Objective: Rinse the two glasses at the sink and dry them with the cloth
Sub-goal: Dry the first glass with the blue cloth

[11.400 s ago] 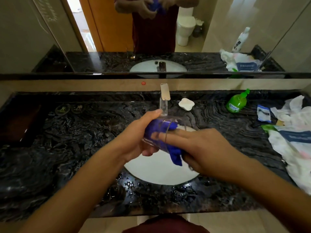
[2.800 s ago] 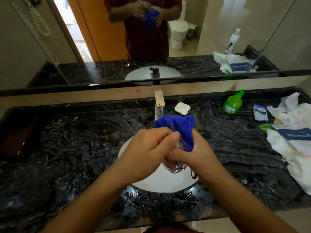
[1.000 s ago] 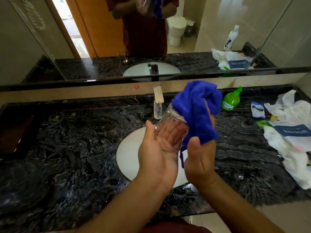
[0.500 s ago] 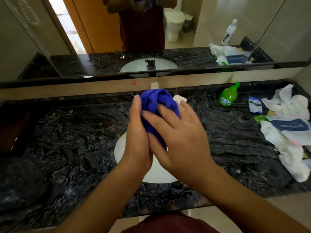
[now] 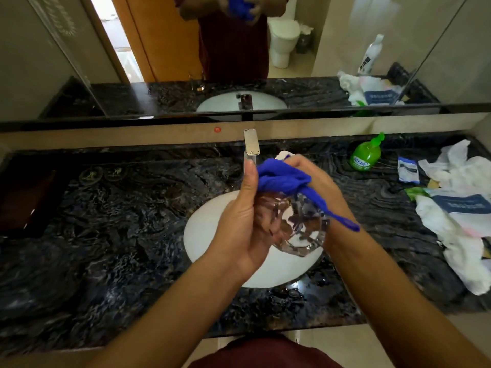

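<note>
Here we are over the round white sink basin (image 5: 212,235), dead centre in the dark veined marble counter (image 5: 119,221). Both hands are close together above it. The left hand (image 5: 239,232) cradles a clear faceted drinking glass (image 5: 300,229) tipped on its side, thick base toward us at six o'clock, fingers wrapped round its wall. The right hand (image 5: 316,181) grips a bright blue microfibre cloth (image 5: 284,179) and presses it onto the glass's far end at twelve o'clock, a tail of cloth dangling toward three.

My read: this glass is rinsed and in mid-dry. A second glass shows only faintly in the mirror, on the counter's left; I can't tell whether it is finished.

Writing? The green pump soap bottle (image 5: 362,158) at two o'clock carries a label, too small to read. The white plastic bags with blue panels (image 5: 462,208) at three o'clock: print blurred.
</note>
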### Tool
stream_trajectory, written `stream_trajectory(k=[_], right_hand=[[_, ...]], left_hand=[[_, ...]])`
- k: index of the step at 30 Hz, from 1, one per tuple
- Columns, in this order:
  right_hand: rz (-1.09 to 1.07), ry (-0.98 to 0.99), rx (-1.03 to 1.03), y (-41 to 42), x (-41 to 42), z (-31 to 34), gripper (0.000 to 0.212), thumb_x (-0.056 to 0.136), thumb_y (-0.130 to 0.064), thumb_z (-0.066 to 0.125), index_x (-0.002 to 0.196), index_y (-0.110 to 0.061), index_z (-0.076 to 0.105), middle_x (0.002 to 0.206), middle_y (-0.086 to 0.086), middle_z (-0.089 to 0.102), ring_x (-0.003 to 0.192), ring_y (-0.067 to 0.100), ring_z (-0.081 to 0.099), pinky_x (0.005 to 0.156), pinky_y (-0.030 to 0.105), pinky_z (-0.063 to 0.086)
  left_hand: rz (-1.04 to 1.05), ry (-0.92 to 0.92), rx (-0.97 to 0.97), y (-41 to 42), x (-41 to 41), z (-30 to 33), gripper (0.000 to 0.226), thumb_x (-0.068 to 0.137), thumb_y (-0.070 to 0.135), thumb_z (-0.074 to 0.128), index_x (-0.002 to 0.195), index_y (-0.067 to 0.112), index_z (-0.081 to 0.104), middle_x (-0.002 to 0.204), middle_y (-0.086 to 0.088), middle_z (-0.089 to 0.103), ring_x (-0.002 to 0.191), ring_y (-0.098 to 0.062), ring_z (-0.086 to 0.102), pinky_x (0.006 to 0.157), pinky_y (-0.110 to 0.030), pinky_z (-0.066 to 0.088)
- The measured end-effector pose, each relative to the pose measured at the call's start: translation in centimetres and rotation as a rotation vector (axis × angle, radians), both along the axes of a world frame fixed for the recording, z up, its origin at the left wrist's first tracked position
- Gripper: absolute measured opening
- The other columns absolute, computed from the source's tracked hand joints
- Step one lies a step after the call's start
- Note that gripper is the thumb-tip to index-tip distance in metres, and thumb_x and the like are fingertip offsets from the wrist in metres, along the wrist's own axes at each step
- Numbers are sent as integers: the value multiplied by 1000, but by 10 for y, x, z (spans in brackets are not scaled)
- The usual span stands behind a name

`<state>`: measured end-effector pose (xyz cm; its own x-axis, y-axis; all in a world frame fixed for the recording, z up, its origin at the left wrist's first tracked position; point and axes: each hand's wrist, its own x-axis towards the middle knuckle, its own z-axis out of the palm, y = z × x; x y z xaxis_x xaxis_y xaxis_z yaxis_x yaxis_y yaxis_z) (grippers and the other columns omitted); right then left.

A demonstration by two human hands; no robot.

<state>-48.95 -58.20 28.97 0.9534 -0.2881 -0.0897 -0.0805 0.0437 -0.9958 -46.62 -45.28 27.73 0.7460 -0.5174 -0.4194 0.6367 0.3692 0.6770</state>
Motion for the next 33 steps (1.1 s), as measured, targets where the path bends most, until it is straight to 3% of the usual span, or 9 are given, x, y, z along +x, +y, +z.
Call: stream_trajectory(k=[6,10,13,17,20,22,26,30,33], right_hand=[[-232,-212,-5,-12,-25,-5,18,83,-13,59,67,-19,55,65,-1,51,61,14,44,56,26,36],[-213,-284,9,-18,-38,10,14,81,-14,62,83,-27,66,85,-1,63,78,30,57,66,35,47],[-23,-239,-225,-9,-31,12,34,93,-18,56,101,-48,69,101,-23,69,96,1,67,83,20,53],[-107,-101,-240,4,-21,7,34,105,-8,50,88,-36,61,69,-32,66,63,-11,60,59,4,44],[-165,14,30,4,-26,-6,35,105,-19,50,77,-32,67,67,-2,60,65,20,52,56,27,43],[-121,121,65,-2,-31,-11,34,103,-28,51,75,-33,69,72,5,58,68,25,47,54,31,37],[-1,125,-47,-15,-42,-9,29,96,-29,53,70,-29,66,63,1,52,54,18,42,51,30,32],[-204,-206,-140,-12,-40,8,15,100,-14,58,99,-26,66,74,-8,60,61,10,55,53,24,46],[-122,-244,-546,-3,-28,5,26,98,-28,54,123,-34,59,95,-13,62,81,10,62,70,30,55]], left_hand=[[-13,72,-40,4,7,-15,84,73,56,87,127,-4,63,136,-18,43,116,-35,38,113,-56,34],[9,82,-32,11,13,-25,61,86,44,79,127,-1,67,135,-14,51,116,-36,49,115,-55,38],[-28,66,-71,7,10,-18,75,77,45,87,132,2,60,134,-10,45,115,-32,43,100,-49,37],[-14,128,-99,3,12,-15,70,69,42,91,127,21,57,127,-4,34,111,-26,33,93,-46,36],[40,142,-69,5,10,-14,29,90,33,75,105,9,70,97,-8,57,77,-21,50,77,-30,43],[71,139,-33,7,10,-12,25,100,28,60,86,10,71,70,0,70,51,-8,57,56,-19,44],[174,96,-21,17,22,-11,37,104,34,53,104,3,73,95,-12,77,77,-19,74,66,-29,60],[213,43,36,16,22,-19,43,93,50,66,99,7,68,90,-12,63,70,-17,60,69,-27,53],[167,-50,92,9,9,-17,51,91,51,65,111,5,71,93,-11,68,77,-18,63,72,-27,52]])
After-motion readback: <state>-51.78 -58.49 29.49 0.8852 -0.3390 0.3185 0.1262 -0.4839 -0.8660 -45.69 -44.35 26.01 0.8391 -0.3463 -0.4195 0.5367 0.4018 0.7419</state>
